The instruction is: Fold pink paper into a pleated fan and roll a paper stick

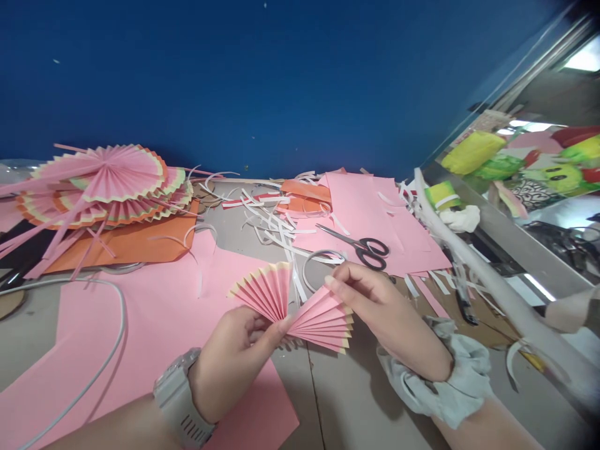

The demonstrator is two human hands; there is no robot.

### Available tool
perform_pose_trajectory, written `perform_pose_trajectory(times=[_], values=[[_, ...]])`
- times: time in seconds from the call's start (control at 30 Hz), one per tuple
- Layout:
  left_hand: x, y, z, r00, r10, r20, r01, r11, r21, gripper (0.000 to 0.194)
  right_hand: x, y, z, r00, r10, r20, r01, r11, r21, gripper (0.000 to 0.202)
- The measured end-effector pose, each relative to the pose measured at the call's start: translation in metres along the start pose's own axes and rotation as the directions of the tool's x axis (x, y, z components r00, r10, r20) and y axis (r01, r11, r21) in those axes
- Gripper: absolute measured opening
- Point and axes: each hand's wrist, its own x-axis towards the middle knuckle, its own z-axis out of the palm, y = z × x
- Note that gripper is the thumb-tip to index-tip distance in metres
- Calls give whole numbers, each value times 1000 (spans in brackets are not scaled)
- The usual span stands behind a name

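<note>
A pleated pink paper fan (323, 322) with a pale yellow edge is spread into two wings above the table. My left hand (244, 344) pinches it at the gathered middle, thumb on top. At the upper edge of the right wing, my right hand (375, 306) grips the paper between thumb and fingers. Just beyond that hand, black-handled scissors (363, 247) lie with their blades pointing left. Large pink paper sheets (140, 337) lie under and beside my left arm, and another pink sheet (375, 219) is under the scissors.
Finished-looking paper rosettes (107, 181) with pink strips are piled at the left on orange paper (135, 240). White paper strips (267, 219) are strewn at the back. A blue wall (281, 81) stands behind. At right are a pale pipe (492, 294), a cutter (465, 306) and another person's arm (569, 309).
</note>
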Motion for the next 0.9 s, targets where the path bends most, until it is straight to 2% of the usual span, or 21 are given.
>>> perform_pose_trajectory(times=[0.13,0.2,0.47,0.7,0.8,0.9], values=[[-3,1,2,997,-7,83,-4,991,133,48,0,0,2,999,49,14,-50,997,59,27],[-4,5,2,994,-7,113,-10,989,149,47,-1,0,3,998,59,10,-60,996,68,27],[-2,10,-4,997,-8,77,11,999,-34,39,-4,-8,1,999,15,37,-19,993,114,14],[-2,9,-4,996,-28,86,26,999,22,39,-5,-9,-3,996,50,77,-59,989,133,15],[-2,10,-4,991,-6,135,9,1000,-21,41,-6,-10,-3,994,52,98,-67,985,160,15],[-2,9,-5,993,12,115,-5,998,-60,39,-7,-10,-1,991,72,110,-92,978,188,16]])
